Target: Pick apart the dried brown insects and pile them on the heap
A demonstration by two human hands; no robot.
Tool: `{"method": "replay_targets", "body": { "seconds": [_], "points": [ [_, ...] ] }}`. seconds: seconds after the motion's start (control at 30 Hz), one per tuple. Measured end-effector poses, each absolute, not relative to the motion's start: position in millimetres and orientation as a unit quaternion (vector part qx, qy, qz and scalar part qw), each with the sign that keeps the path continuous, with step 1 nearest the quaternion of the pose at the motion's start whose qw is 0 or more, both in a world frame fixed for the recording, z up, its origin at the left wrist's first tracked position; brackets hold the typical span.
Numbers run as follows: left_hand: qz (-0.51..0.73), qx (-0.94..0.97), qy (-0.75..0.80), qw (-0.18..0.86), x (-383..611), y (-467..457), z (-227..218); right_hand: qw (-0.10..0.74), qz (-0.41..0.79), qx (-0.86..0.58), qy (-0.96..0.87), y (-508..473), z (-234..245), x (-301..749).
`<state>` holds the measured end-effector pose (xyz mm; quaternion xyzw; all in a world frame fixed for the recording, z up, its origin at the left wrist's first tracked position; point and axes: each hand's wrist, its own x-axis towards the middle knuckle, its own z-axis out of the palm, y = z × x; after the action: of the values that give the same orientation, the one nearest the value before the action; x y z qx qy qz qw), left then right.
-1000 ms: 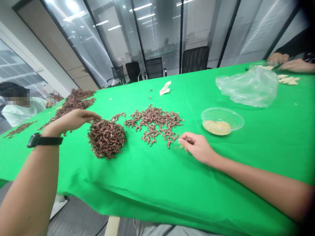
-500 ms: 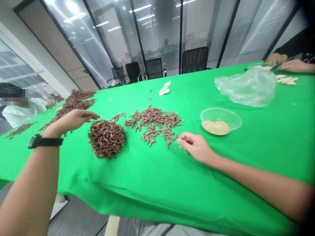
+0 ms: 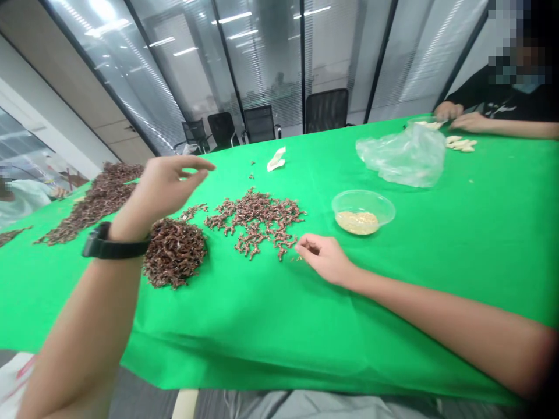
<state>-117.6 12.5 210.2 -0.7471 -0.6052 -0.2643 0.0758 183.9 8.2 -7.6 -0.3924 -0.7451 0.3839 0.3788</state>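
Note:
My left hand [image 3: 172, 183], with a dark watch on the wrist, is held over the back of a rounded heap of brown, knobbly, twig-like dried pieces [image 3: 177, 253]. Its fingers are stretched out, apart from the thumb, and nothing shows between them. To the right, my right hand [image 3: 323, 256] rests low at the cloth, fingertips pinched together beside a few tiny yellowish bits [image 3: 297, 259]. What the pinch holds, if anything, is too small to make out. Just left of those fingertips lies a flat spread of the same brown pieces [image 3: 259, 215].
A clear plastic bowl [image 3: 386, 216] with yellowish bits stands beyond my right hand. Farther back are a crumpled plastic bag [image 3: 402, 154], a paper scrap [image 3: 276, 160] and a co-worker's hands [image 3: 467, 121] by pale pieces [image 3: 462, 144]. More brown pieces [image 3: 94, 201] lie at the left, near another person.
My left hand has risen and moved right, above the rounded heap, its thumb now showing. My right hand stays pinched near the yellowish bits. The view has turned a little to the right.

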Motion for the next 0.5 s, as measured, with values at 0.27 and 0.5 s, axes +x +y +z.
{"method": "replay_targets", "body": {
  "seconds": [0.27, 0.5],
  "points": [
    [-0.052, -0.852, -0.511, -0.100, -38.2, 18.0, 84.9, 0.297, 0.161, -0.360, -0.870, 21.5, -6.6, 198.0],
    [-0.084, -0.824, -0.557, -0.068, -35.9, 11.7, 36.2, 0.263, 0.164, -0.360, -0.880, 20.4, -10.9, 194.5]
  ]
}}
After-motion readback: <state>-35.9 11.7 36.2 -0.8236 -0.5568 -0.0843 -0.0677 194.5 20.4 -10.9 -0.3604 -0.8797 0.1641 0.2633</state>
